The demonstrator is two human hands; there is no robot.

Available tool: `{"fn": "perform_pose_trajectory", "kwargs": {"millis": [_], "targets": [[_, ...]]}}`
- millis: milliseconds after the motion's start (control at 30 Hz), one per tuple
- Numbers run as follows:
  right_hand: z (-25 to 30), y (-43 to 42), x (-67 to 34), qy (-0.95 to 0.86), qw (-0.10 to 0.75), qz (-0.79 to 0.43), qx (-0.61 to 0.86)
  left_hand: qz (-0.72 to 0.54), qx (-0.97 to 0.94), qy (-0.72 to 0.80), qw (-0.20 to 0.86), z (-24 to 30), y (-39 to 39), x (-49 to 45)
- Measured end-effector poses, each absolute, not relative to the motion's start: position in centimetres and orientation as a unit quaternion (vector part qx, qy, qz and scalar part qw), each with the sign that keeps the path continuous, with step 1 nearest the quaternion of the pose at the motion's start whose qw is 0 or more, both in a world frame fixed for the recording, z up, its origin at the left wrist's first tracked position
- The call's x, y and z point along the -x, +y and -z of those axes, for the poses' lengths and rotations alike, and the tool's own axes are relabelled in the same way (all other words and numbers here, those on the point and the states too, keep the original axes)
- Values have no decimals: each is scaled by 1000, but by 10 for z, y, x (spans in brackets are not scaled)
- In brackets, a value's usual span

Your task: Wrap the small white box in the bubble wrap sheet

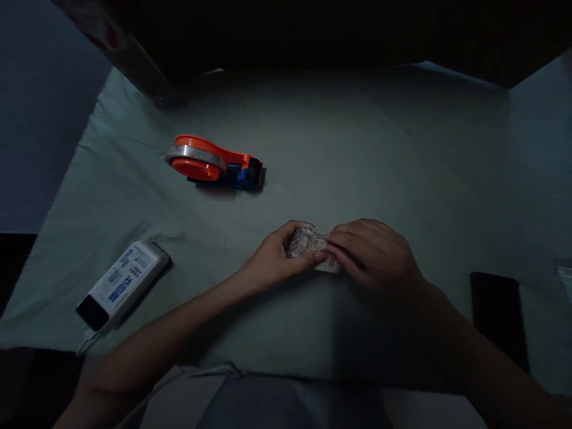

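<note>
Both my hands meet over the middle of a pale green cloth [357, 149]. My left hand [277, 257] is curled around a small crinkly clear plastic packet [304, 241], thumb and fingers closed on its left end. My right hand [373, 253] lies over the packet's right end, fingers bent and pressing on it. Most of the packet is hidden beneath the fingers, so I cannot make out what is inside it.
An orange and blue tape dispenser [213, 162] with a roll of clear tape lies to the far left. A white and blue pack [124, 282] rests near the cloth's left front edge. A dark flat object [498, 316] sits at the right. The room is dim.
</note>
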State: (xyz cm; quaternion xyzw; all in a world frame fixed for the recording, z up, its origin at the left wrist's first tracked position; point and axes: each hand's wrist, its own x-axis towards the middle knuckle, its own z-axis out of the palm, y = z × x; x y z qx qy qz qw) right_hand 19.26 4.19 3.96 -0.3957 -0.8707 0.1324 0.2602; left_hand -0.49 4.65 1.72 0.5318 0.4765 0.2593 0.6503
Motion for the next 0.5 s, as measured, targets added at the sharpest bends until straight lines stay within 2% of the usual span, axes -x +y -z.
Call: {"fn": "perform_pose_trajectory", "kwargs": {"millis": [100, 200, 300, 500], "targets": [[-37, 42, -191, -874, 252, -115, 399, -247, -554, 476, 636, -16, 45, 7], [-38, 43, -189, -832, 306, -144, 440, -240, -614, 471, 586, -14, 42, 9], [-42, 46, -188, -758, 355, -207, 506, -255, -685, 438, 523, -7, 40, 11], [-43, 58, -190, -617, 386, -381, 570, -268, -759, 374, 460, 15, 39, 13]]}}
